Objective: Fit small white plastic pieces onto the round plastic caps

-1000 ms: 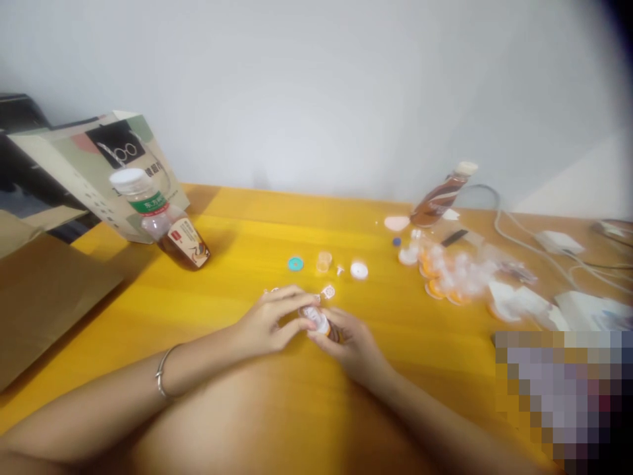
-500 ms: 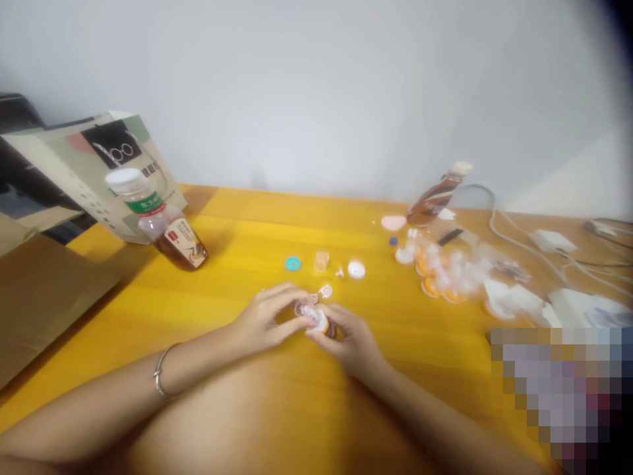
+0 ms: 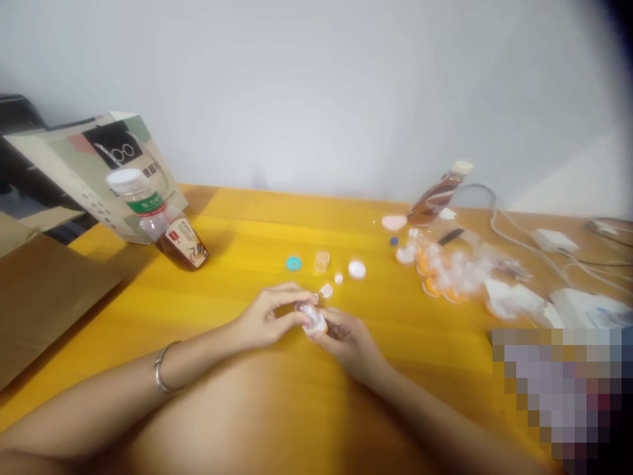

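Between my two hands, over the middle of the table, is a small clear plastic part with an orange-and-white base (image 3: 314, 321). My left hand (image 3: 274, 316) pinches its upper left end with thumb and fingertips. My right hand (image 3: 353, 340) is closed around its lower right side, and those fingers hide part of it. Just beyond the fingertips lies a small pale wheel-like piece (image 3: 326, 291). Farther off sit a turquoise disc (image 3: 293, 264), a translucent peach-coloured piece (image 3: 322, 261), a tiny white part (image 3: 339, 278) and a white round disc (image 3: 357, 269).
A tea bottle (image 3: 173, 234) and a paper bag (image 3: 93, 171) stand at the left, near brown cardboard (image 3: 49, 297). Toward the right are a brown drink bottle (image 3: 438, 198), a cluster of clear and orange parts (image 3: 450, 274), cables (image 3: 494, 218) and a white box (image 3: 588, 310).
The clear part has turned slightly between my fingers. Beyond my hands, the tiny white part looks rounder and sits a little nearer. My hands have barely shifted.
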Tool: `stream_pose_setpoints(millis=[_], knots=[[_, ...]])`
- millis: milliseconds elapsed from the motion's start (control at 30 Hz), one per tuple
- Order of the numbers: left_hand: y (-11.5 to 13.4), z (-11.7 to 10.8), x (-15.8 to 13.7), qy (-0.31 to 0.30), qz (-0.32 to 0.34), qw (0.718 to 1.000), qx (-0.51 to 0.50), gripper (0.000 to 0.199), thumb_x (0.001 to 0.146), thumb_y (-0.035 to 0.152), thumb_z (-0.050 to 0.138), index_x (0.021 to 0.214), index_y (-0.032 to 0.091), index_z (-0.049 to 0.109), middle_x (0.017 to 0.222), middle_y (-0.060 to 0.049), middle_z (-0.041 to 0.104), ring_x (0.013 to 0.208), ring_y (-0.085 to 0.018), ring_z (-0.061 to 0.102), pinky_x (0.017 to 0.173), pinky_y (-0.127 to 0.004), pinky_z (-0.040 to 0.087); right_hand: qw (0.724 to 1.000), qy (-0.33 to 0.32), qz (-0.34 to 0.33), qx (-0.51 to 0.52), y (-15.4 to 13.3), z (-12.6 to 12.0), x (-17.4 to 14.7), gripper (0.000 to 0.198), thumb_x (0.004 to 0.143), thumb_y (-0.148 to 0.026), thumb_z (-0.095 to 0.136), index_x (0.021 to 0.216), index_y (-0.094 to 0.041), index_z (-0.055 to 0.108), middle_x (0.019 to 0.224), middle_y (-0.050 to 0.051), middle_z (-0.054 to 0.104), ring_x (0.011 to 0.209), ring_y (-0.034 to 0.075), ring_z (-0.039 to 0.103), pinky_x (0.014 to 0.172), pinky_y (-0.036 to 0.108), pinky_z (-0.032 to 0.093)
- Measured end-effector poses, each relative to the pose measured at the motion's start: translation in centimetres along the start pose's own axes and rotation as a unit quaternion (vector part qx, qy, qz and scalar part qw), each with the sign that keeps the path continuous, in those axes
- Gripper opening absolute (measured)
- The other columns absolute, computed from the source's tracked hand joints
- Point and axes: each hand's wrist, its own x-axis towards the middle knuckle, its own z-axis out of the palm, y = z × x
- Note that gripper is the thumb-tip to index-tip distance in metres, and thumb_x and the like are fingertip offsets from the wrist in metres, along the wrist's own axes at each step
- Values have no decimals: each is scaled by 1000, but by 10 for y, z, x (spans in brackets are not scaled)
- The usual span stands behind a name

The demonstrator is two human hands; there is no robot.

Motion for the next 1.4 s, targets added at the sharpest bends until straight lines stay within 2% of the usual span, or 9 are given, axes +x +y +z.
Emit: stream_pose_setpoints(millis=[333,433,533,700,800,933,1033,1167,1400], knots=[[0,-6,1,-119,-42,965,-230,28,87,28,48,111,17,57,116,-11,56,108,-22,52,91,-36,41,965,-87,83,231,-9,-4,0,31,71,-45,62,66,-15,58,62,-3,44,59,9,38,59,23,32],[2,-5,2,-80,-21,981,-175,35,83,29,54,117,20,53,125,-11,48,117,-23,44,96,-37,37,968,-70,92,224,-7,-2,2,27,71,-42,63,75,-16,61,69,-1,51,66,12,43,66,26,35],[3,-6,3,2,-30,997,-77,32,76,28,64,106,18,57,104,-9,56,97,-19,54,85,-32,43,970,-63,97,215,-5,-1,3,27,69,-42,64,77,-16,63,68,-2,51,66,12,44,65,26,35],[8,-14,6,-91,-35,991,-95,22,86,26,49,105,18,57,112,-9,54,104,-19,51,87,-32,42,973,-56,102,200,-5,-1,3,28,69,-44,64,71,-16,61,61,-4,44,59,9,36,57,22,31],[9,-17,6,-46,-62,997,-15,30,80,29,59,108,19,55,105,-7,58,97,-18,54,84,-32,42,974,-53,105,192,-6,-2,3,28,70,-44,63,73,-16,62,62,-4,43,58,9,35,57,22,30],[11,-20,6,-122,-58,990,-40,26,86,25,49,111,21,54,115,-8,54,103,-18,51,86,-32,42,973,-49,104,198,-7,-2,3,26,70,-42,63,72,-16,61,63,-4,43,59,9,35,58,22,31],[11,-22,7,-83,-66,994,-13,31,82,28,55,113,21,51,110,-7,56,98,-17,53,83,-31,42,973,-49,105,199,-7,-2,3,26,70,-41,63,75,-16,62,62,-4,43,59,9,35,58,22,30],[11,-23,8,-129,-50,990,-27,24,87,27,46,108,20,55,113,-8,55,99,-17,53,82,-30,43,973,-48,107,200,-7,-2,3,25,71,-41,63,73,-16,61,62,-4,43,59,9,36,58,22,31],[10,-24,7,-116,-32,993,-19,24,87,24,47,109,20,55,117,-9,53,103,-18,51,81,-30,43,975,-47,106,190,-5,-2,3,26,71,-42,63,74,-16,62,63,-3,46,59,9,37,58,23,32]])
